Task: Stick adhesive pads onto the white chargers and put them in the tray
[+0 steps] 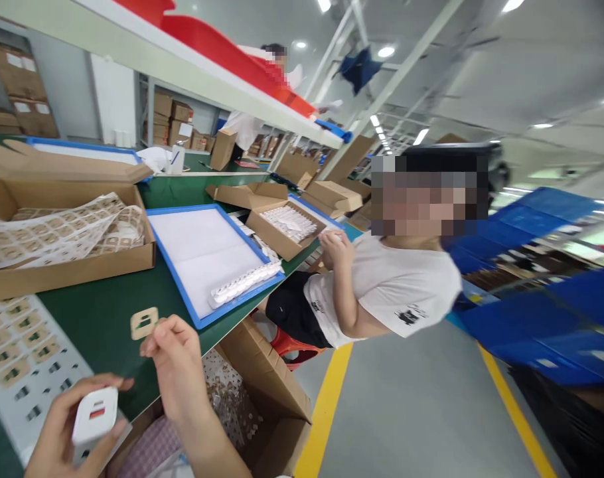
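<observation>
My left hand (56, 425) is closed around a white USB wall charger (85, 428). Its face with one narrow port and one red port points up toward me. Between the fingertips of my right hand (175, 362) is a tan adhesive label (137, 329) with rounded corners and cut-out slots, held by its edge above the green table. Label and charger are apart. A white backing sheet (48, 392) lies on the table by my left hand. Several tan labels remain stuck on its upper part, while its lower part shows only small dark pieces.
An open carton (77, 275) of label sheets stands at the left. Past my right hand lies a blue-framed white tray (202, 249) with a row of white chargers (245, 282). An open carton (292, 431) with scraps is below the table edge. A co-worker (381, 279) sits at right, hands together.
</observation>
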The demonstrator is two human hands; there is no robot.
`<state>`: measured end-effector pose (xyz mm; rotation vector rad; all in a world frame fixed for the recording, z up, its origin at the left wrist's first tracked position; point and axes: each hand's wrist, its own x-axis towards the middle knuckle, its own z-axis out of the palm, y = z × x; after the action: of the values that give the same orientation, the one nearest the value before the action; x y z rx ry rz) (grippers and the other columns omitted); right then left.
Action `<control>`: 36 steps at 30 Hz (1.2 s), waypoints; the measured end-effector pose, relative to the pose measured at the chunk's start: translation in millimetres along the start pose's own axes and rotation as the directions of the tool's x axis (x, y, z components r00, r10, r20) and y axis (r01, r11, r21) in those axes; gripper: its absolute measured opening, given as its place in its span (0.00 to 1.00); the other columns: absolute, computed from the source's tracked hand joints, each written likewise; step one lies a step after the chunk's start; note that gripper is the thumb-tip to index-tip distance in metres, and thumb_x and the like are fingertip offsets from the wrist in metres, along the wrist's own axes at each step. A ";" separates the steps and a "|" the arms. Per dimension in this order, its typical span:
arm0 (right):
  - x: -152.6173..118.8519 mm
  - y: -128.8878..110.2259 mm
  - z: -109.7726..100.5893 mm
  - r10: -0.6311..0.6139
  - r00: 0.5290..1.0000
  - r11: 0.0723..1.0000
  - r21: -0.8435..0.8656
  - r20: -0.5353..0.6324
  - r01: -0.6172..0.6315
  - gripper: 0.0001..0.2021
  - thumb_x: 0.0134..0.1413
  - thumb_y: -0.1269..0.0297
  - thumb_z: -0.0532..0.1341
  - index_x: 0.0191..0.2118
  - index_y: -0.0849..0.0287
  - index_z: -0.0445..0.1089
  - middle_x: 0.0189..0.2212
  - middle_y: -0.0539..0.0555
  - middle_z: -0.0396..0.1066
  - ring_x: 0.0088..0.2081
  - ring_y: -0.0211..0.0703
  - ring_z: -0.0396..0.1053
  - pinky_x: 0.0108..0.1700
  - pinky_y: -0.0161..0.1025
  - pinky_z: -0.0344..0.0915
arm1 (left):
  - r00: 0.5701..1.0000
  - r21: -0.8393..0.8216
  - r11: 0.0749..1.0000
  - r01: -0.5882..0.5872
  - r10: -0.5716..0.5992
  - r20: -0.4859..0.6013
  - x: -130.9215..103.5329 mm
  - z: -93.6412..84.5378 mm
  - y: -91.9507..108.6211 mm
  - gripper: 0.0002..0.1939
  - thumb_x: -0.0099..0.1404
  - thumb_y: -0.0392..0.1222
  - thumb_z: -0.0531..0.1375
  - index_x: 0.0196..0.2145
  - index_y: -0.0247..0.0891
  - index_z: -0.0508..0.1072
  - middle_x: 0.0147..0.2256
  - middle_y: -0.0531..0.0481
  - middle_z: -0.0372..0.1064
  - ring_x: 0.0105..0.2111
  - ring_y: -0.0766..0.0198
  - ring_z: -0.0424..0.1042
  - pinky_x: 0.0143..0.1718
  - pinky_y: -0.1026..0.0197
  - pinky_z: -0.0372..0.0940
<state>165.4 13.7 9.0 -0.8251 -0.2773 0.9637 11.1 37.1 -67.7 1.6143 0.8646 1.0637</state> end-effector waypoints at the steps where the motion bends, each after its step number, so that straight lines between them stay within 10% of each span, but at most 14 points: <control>1: -5.3 -0.2 -0.6 0.032 0.999 0.999 0.023 0.025 -0.033 0.22 0.42 0.49 0.79 0.24 0.55 0.67 0.20 0.45 0.65 0.26 0.37 0.62 0.37 0.37 0.62 | 1.000 -0.048 0.999 -0.017 0.017 -0.005 3.1 2.2 3.3 0.17 0.65 0.45 0.70 0.45 0.45 0.67 0.47 0.47 0.78 0.41 0.54 0.83 0.42 0.56 0.78; 8: -36.3 1.5 -9.6 0.034 0.986 0.992 -0.125 0.161 -0.014 0.19 0.51 0.53 0.77 0.23 0.57 0.71 0.26 0.47 0.64 0.31 0.38 0.65 0.37 0.36 0.64 | 0.997 -0.104 0.994 -0.019 0.026 0.069 18.0 6.2 33.2 0.16 0.69 0.41 0.67 0.48 0.46 0.62 0.43 0.51 0.70 0.38 0.64 0.74 0.38 0.63 0.70; 13: -44.6 6.0 -12.8 0.063 0.976 0.963 -0.269 0.206 -0.005 0.16 0.54 0.55 0.75 0.26 0.56 0.73 0.34 0.50 0.67 0.34 0.41 0.68 0.38 0.39 0.66 | 0.980 -0.114 0.986 -0.119 0.135 0.143 11.7 -11.5 45.1 0.21 0.69 0.56 0.64 0.52 0.44 0.65 0.41 0.50 0.65 0.36 0.62 0.66 0.36 0.61 0.62; 36: -61.0 25.5 13.6 0.074 0.969 0.958 -0.287 0.237 -0.003 0.17 0.55 0.59 0.73 0.22 0.56 0.68 0.28 0.48 0.62 0.30 0.38 0.64 0.32 0.37 0.60 | 0.950 -0.109 0.952 -0.287 0.298 0.097 10.8 -27.7 48.8 0.24 0.74 0.65 0.53 0.51 0.41 0.65 0.42 0.47 0.64 0.37 0.58 0.64 0.38 0.56 0.62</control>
<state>107.8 -21.6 8.0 -0.9763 -0.6285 1.0797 -8.5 43.3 -14.4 1.7403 0.5010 1.1858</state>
